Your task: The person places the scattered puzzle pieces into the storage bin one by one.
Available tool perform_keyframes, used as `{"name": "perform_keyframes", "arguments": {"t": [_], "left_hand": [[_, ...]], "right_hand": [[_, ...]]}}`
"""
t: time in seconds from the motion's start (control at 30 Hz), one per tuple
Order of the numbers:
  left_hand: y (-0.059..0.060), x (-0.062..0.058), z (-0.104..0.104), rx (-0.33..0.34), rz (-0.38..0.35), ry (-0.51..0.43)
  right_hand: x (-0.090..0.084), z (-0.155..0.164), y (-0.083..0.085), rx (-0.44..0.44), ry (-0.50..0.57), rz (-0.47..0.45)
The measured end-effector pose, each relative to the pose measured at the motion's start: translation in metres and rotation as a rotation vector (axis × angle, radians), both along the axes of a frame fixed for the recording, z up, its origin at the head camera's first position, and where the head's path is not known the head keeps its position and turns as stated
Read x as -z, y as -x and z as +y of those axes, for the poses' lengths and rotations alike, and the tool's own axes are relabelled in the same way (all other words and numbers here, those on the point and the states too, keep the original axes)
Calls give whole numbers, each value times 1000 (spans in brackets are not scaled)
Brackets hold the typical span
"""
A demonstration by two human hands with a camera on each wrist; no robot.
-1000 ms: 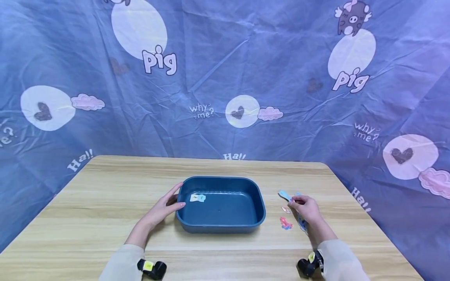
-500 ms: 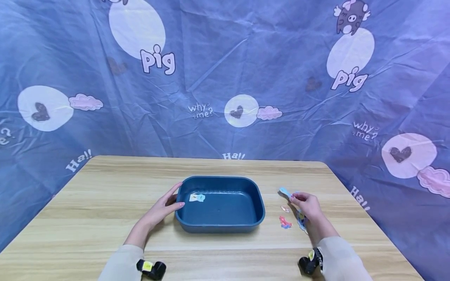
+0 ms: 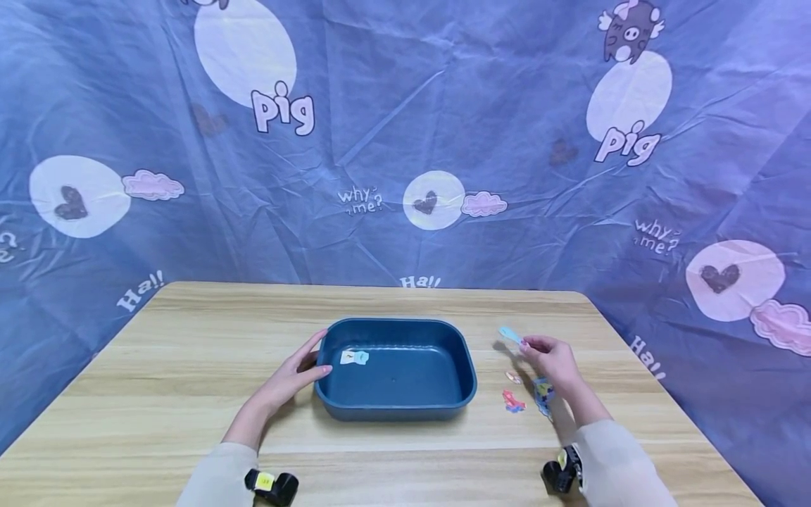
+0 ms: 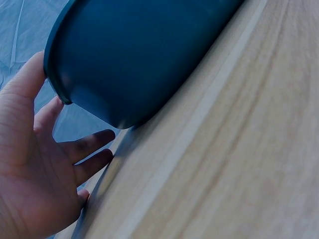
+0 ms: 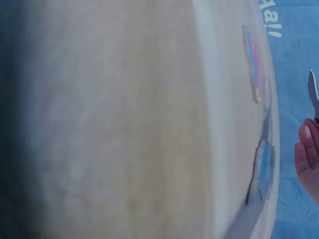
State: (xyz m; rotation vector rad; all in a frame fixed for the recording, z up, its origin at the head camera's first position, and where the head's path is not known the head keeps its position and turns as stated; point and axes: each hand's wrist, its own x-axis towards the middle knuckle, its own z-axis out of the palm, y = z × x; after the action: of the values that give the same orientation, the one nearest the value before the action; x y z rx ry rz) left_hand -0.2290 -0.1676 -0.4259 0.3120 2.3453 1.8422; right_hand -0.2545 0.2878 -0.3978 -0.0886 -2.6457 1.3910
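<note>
One sticker (image 3: 354, 357) already in dark blue plastic tray (image 3: 465, 366); right hand (image 3: 550, 358) pinches light blue sticker (image 3: 510, 334) near table's right edge, three left; left hand (image 3: 293, 374), fingers relaxed, steadies tray.

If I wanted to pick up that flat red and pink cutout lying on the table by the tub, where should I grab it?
The red and pink paper cutout lies flat on the wooden table, so probably come from above and pinch an outer edge, perhaps sliding a fingernail under it first.

Wooden table (image 3: 190, 366) against a wrinkled blue backdrop cloth (image 3: 405, 127) with pig prints.
</note>
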Motion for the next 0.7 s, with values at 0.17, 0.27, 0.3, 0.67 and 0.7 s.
{"name": "perform_keyframes", "arguments": {"t": [0.17, 0.27, 0.3, 0.67, 0.7], "left_hand": [[1, 0, 0, 5, 3, 4], [0, 1, 0, 2, 1, 11], [0, 1, 0, 0, 0, 13], [-1, 0, 1, -7, -3, 20], [-1, 1, 1, -9, -4, 23]], "right_hand": [[-3, -4, 3, 10, 35, 37], [-7, -10, 4, -1, 63, 55], [-9, -11, 4, -8, 67, 58], [-27, -35, 3, -76, 135, 49], [-28, -37, 4, -85, 144, 51]]}}
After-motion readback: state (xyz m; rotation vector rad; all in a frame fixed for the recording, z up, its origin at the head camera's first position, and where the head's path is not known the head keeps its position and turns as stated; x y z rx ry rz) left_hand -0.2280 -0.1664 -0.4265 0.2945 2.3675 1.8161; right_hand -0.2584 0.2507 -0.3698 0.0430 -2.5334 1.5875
